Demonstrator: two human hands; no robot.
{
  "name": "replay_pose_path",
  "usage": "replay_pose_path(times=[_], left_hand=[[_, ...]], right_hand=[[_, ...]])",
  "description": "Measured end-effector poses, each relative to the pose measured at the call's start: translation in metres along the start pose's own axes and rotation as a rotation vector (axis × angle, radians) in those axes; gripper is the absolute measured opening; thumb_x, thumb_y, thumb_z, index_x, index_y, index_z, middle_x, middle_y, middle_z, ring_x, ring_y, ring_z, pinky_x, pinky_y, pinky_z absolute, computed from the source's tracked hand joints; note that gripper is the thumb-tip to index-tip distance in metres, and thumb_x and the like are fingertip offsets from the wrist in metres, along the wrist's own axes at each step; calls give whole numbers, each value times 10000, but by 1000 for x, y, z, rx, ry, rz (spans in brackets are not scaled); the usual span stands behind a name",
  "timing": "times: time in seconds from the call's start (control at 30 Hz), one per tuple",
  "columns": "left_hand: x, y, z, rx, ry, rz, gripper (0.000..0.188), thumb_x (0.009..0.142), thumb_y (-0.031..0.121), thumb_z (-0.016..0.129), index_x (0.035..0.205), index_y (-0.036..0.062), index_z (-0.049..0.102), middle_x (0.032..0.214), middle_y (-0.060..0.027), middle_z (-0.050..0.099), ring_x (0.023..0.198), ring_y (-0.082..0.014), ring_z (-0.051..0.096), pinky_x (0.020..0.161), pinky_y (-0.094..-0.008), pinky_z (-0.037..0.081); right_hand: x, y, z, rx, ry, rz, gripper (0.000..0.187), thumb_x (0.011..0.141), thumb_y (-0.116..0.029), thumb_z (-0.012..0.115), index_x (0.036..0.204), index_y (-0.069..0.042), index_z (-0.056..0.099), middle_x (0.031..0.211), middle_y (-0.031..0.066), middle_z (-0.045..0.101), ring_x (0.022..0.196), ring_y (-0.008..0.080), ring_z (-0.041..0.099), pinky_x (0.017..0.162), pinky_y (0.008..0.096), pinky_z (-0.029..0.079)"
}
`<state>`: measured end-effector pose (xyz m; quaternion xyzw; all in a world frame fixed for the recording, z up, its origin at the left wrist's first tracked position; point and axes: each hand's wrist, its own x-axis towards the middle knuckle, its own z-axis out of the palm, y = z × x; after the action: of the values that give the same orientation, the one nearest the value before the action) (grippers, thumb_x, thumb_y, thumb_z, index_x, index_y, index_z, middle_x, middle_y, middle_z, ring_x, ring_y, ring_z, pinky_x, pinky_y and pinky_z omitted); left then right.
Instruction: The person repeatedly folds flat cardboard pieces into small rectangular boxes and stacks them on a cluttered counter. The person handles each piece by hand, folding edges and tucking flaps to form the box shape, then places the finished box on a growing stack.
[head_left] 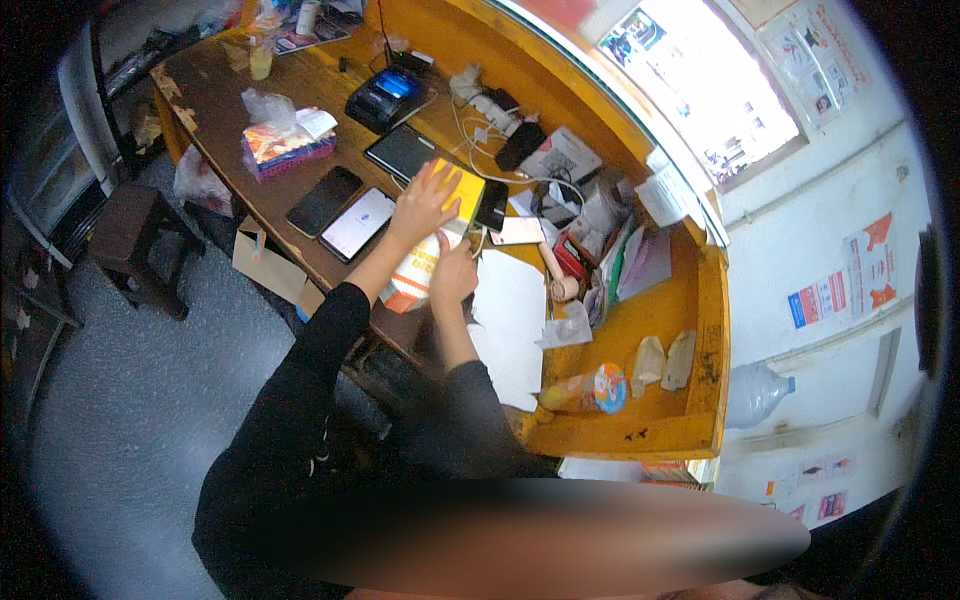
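A yellow, white and orange cardboard box (466, 196) stands at the near edge of the brown desk, between my two hands. My left hand (424, 208) lies across its yellow far end, fingers spread and curled over it. Against its right side, my right hand (456, 270) grips the box; some of those fingers are hidden. Just left of the box is a phone with a lit white screen (357, 225), and beside that a dark phone (325, 200). White sheets of paper (508, 325) lie to the right of my right hand.
Farther back are a black tablet-like device (403, 152), a card terminal with a blue screen (388, 97) and a tissue box (287, 147). A plastic cup (585, 390) lies at the right, near a raised wooden edge. A brown stool (145, 240) stands on the floor at left.
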<state>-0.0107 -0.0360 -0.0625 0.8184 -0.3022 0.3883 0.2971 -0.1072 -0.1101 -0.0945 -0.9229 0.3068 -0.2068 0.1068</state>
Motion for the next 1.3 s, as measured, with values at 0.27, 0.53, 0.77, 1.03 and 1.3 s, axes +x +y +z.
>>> replay_pose_path(times=[0.27,0.53,0.77,1.03,1.3], left_hand=[[-1,6,-3,79,-36,-19,446,863,301,604,1252,83,592,1349,-108,534,1223,-353,508,1026,-417,433],[-4,15,-4,120,117,-63,422,863,318,606,1247,141,600,1323,-62,559,1059,-346,610,932,-392,511],[-4,4,-17,-61,-242,-56,665,892,521,551,1417,143,397,1501,-144,300,1331,-428,344,1071,-481,374],[15,-12,-73,-254,-875,-71,894,866,599,558,1504,71,220,1577,-189,95,1451,-366,104,1169,-430,163],[8,57,-163,-528,84,-197,384,907,210,604,1240,27,552,1185,-180,601,1156,-294,550,975,-394,421]], right_hand=[[-7,30,-56,355,-301,-50,440,998,-395,388,1057,-4,581,992,238,653,951,459,597,814,513,472],[-109,105,-50,-302,-93,134,535,842,-333,676,1202,29,516,1240,319,499,1114,462,526,862,513,502],[-108,146,-56,-223,-219,-137,491,849,-330,663,1103,72,538,1174,310,539,1018,439,585,785,477,536],[-86,152,-72,-111,-434,-240,317,900,-269,538,903,32,637,830,284,656,807,423,656,757,505,523],[-81,152,-181,63,-11,28,237,944,-163,465,986,-2,634,829,278,653,789,459,639,688,504,502]])
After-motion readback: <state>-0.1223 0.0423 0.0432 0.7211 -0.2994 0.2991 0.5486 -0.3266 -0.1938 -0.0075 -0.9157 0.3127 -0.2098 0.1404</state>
